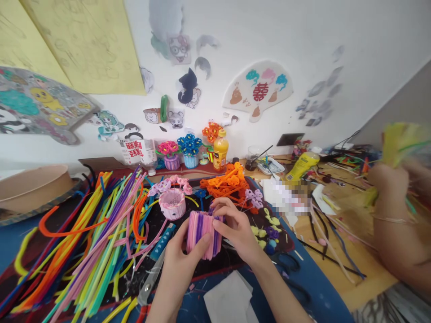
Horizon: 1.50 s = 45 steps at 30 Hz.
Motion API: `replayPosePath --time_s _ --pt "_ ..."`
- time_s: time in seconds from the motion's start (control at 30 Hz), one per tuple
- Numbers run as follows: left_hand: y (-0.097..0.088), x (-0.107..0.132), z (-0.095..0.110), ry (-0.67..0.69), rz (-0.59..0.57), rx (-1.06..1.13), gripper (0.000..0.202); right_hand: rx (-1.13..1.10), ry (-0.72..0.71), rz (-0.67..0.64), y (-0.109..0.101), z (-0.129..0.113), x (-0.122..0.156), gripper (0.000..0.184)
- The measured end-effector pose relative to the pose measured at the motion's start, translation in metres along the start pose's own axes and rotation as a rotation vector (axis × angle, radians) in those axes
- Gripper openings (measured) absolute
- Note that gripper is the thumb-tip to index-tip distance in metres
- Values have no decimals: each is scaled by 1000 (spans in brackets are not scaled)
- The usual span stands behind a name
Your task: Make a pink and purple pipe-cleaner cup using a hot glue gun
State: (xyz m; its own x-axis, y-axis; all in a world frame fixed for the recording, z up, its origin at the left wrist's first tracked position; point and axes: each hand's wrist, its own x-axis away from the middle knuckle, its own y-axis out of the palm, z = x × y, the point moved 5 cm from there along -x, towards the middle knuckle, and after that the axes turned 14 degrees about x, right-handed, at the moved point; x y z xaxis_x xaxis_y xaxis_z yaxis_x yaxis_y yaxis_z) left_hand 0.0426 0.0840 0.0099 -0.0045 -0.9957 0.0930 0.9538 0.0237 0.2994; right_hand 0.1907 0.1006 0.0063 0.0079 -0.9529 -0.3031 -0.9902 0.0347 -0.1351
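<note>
Between my two hands is a small pot (202, 233) made of upright pink and purple pipe cleaners. My left hand (183, 253) grips it from the left, thumb pressed across the front. My right hand (235, 226) is closed at its upper right edge, with finger and thumb on the rim; a purple bit shows by the fingertips. Just behind stands a pale pink pot (172, 207) with pink and lilac pipe-cleaner flowers (170, 184) at its rim. Left of my left hand lie a blue-handled cutter (164, 241) and a metal blade (151, 278).
Loose coloured pipe cleaners (97, 233) cover the left side. Orange pipe-cleaner pieces (229, 186) lie behind my hands, scissors (286, 264) to the right. White paper (230, 296) sits in front. A juice bottle (220, 150) stands by the wall. Another person's hand (389, 179) holds yellow material at right.
</note>
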Motion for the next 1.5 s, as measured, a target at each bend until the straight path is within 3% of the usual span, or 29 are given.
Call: replayPosePath --time_s 0.43,1.5 --pt "-2 -2 0 -7 16 -16 55 19 31 -18 -1 -2 -1 16" --pt "5 1 0 -59 12 36 60 -229 66 -21 0 3 -1 10"
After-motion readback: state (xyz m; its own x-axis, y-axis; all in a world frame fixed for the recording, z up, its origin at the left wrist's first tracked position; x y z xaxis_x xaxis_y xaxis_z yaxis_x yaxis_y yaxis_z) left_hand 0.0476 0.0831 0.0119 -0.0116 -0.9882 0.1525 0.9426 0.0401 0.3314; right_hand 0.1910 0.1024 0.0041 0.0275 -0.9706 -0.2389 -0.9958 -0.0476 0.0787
